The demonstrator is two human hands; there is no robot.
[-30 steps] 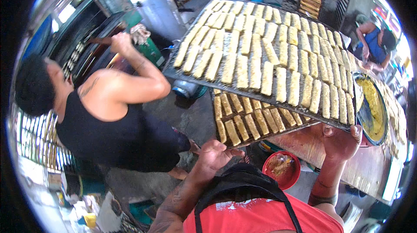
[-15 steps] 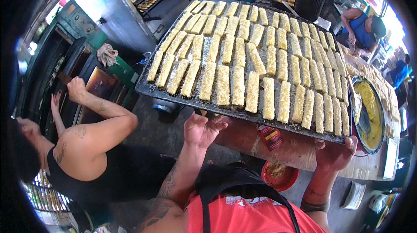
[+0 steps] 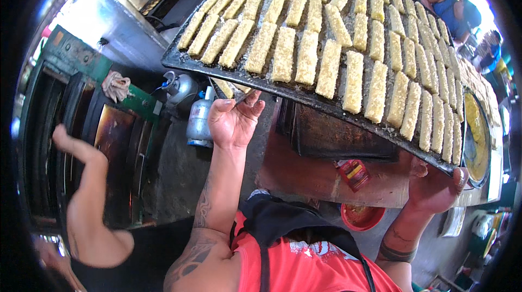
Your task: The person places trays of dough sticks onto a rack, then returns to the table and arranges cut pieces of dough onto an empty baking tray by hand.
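A large black baking tray [image 3: 304, 91] is held up in front of me, tilted, with its right side lower. Rows of pale yellow, crumb-coated dough sticks [image 3: 353, 82] cover it. My left hand [image 3: 234, 123] props it from below near the left part of the front edge, palm up with fingers curled; the fingertips are partly hidden. Beside those fingers, under the tray, a short yellow strip [image 3: 223, 88] and a dark edge show; I cannot tell what they belong to. At the near right corner my right hand [image 3: 435, 187] grips the rim, thumb on the outer side.
A co-worker's bent arm [image 3: 89, 183] reaches to a dark oven [image 3: 65, 156] on the left. Gas cylinders [image 3: 201, 120] stand behind my left hand. Dark trays and a red packet [image 3: 353, 175] lie on the worktable [image 3: 293, 177], beside a basin of yellow mixture [image 3: 477, 134]. A red bowl [image 3: 363, 217] sits lower.
The tray has come closer and tilted down to the right. My left hand has risen and my right hand has shifted right with it. The co-worker at left has leaned lower.
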